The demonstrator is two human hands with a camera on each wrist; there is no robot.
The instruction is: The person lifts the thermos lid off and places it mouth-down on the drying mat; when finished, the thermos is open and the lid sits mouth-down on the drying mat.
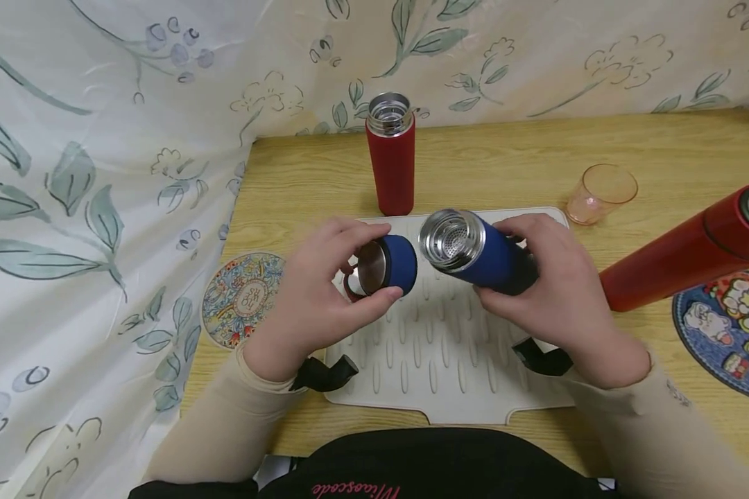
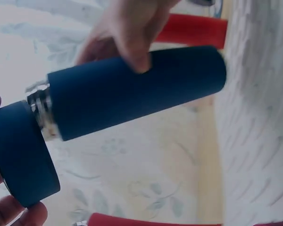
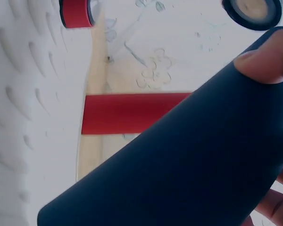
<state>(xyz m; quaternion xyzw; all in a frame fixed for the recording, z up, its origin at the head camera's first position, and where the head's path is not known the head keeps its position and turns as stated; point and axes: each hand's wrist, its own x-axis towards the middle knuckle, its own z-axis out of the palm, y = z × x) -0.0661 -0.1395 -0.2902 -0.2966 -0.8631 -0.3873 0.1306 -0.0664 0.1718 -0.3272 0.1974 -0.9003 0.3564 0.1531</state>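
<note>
My left hand [image 1: 312,291] grips a blue flask lid [image 1: 402,265] by its sides, its shiny metal end toward the palm. In my right hand [image 1: 558,294] is a blue vacuum flask [image 1: 501,258], held round its body and tilted, its metal mouth toward the lid. A perforated strainer [image 1: 455,242] sits inside that mouth. Lid and flask are a little apart in the head view. Both are above a white ribbed mat [image 1: 443,374]. Partly hidden behind my left hand is a red lid, seen also in the right wrist view as a red lid [image 3: 77,13].
An open red flask [image 1: 391,166] stands behind the mat. At the right is a taller, capped red flask [image 1: 674,249], beside a cartoon round mat [image 1: 736,339]. An orange-tinted glass [image 1: 602,194] stands at the mat's back right corner. A patterned round mat [image 1: 242,298] lies left.
</note>
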